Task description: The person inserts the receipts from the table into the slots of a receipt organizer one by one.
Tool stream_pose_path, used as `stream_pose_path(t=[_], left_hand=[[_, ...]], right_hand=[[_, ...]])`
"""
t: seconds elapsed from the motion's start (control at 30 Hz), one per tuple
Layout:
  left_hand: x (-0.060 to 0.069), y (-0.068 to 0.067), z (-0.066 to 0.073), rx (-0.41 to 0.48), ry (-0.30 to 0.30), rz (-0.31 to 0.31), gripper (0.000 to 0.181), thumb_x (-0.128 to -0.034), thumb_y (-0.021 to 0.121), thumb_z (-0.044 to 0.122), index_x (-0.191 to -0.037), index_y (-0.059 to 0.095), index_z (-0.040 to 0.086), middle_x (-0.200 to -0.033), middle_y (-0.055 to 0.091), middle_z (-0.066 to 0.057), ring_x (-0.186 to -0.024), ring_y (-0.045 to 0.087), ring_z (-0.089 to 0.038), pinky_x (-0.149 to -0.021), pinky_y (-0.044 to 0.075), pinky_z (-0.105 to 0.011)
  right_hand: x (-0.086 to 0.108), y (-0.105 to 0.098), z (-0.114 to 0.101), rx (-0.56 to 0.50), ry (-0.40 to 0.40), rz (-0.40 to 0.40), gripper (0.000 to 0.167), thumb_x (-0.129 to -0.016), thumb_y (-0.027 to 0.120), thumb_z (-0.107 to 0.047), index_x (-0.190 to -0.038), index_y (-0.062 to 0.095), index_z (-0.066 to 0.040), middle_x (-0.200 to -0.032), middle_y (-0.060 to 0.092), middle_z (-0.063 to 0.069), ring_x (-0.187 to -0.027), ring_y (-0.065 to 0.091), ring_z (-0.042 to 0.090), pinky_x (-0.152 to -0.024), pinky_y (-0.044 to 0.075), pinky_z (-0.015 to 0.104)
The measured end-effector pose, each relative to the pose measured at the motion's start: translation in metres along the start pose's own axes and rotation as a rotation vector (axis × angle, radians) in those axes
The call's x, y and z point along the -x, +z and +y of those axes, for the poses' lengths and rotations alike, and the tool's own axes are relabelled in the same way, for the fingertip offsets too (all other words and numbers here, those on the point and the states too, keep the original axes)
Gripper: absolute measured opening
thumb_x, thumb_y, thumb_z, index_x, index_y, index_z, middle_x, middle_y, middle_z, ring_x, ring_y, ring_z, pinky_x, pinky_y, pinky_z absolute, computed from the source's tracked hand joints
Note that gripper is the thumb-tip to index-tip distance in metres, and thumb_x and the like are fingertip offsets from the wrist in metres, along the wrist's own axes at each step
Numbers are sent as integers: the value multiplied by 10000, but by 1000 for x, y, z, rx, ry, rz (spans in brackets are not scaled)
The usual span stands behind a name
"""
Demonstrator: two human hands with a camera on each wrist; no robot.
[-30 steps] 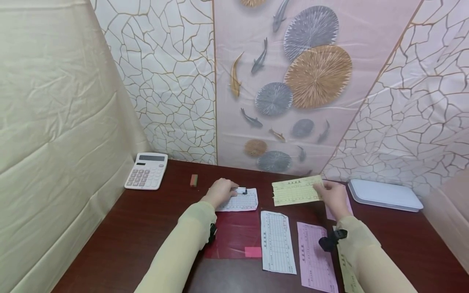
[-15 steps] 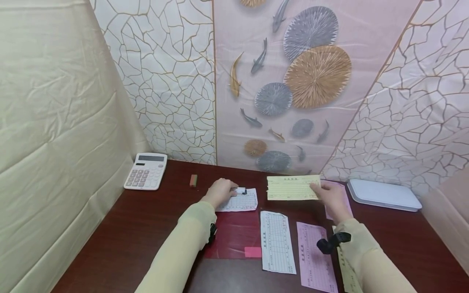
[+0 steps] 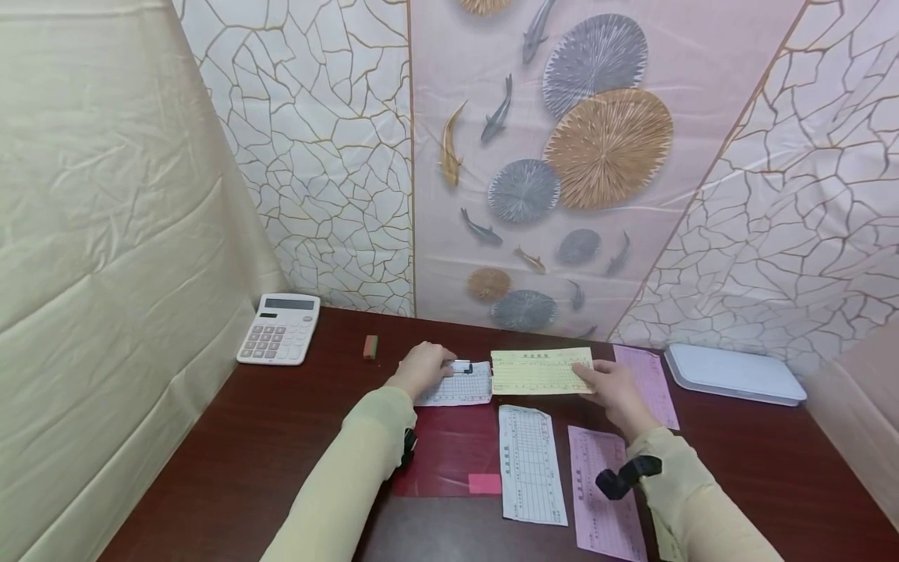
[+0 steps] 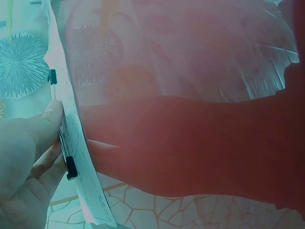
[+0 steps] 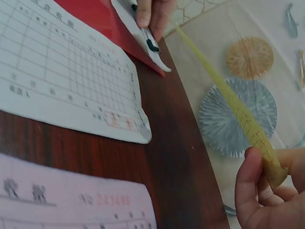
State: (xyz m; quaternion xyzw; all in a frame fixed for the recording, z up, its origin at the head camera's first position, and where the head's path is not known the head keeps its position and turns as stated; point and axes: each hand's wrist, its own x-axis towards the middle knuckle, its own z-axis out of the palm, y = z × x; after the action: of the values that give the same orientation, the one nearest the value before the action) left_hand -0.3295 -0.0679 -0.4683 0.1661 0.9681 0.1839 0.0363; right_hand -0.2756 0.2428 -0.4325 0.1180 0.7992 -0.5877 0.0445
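My left hand (image 3: pixel 421 370) rests at the metal clip (image 3: pixel 460 365) on a white form (image 3: pixel 460 387) atop the red folder (image 3: pixel 449 457). In the left wrist view, the thumb and fingers of my left hand (image 4: pixel 33 157) pinch that clip (image 4: pixel 64 148) against the paper's edge. My right hand (image 3: pixel 620 394) pinches the right end of a yellow form (image 3: pixel 537 371), whose left edge meets the white form's right edge. The right wrist view shows the yellow form (image 5: pixel 243 114) nearly edge-on, between the thumb and fingers of my right hand (image 5: pixel 271 191).
A white form (image 3: pixel 532 464) and a pink form (image 3: pixel 605 492) lie nearer; a yellow one (image 3: pixel 667 538) is partly under my right sleeve. Another pink form (image 3: pixel 648 382) and a white case (image 3: pixel 733 375) are at back right. A calculator (image 3: pixel 281 329) and small block (image 3: pixel 371 347) sit left.
My right hand has moved left with the yellow form, bringing it beside the clipped white form. My left hand has stayed where it was.
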Motion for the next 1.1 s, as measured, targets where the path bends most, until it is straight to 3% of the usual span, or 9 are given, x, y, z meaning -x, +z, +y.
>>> stream_pose_path(t=[0.33,0.83,1.1], left_hand=[[0,-2,0,-3,-34,-9,298,-901,659,221,-1195,682,178,-1192,662,14,-1151,581,-163,-989,465,-345],[-2,3,-2,13,-36,-5,294,-907,653,210,-1198,680,178,-1191,662,12,-1153,578,-163,-986,468,-351],[-2,1,-1,14,-21,-14,307,-909,650,210,-1213,670,169,-1202,657,4,-1156,577,-171,-982,472,-350]], right_hand=[[12,27,0,-15,0,-29,422,-933,602,-161,-1198,507,153,-731,604,-38,-627,587,28,-567,536,187],[18,57,3,44,49,-27,461,-915,627,-214,-1231,538,110,-839,646,72,-610,602,77,-539,538,223],[23,78,3,-32,35,-30,397,-907,637,-182,-1178,575,102,-812,646,58,-612,571,80,-481,456,190]])
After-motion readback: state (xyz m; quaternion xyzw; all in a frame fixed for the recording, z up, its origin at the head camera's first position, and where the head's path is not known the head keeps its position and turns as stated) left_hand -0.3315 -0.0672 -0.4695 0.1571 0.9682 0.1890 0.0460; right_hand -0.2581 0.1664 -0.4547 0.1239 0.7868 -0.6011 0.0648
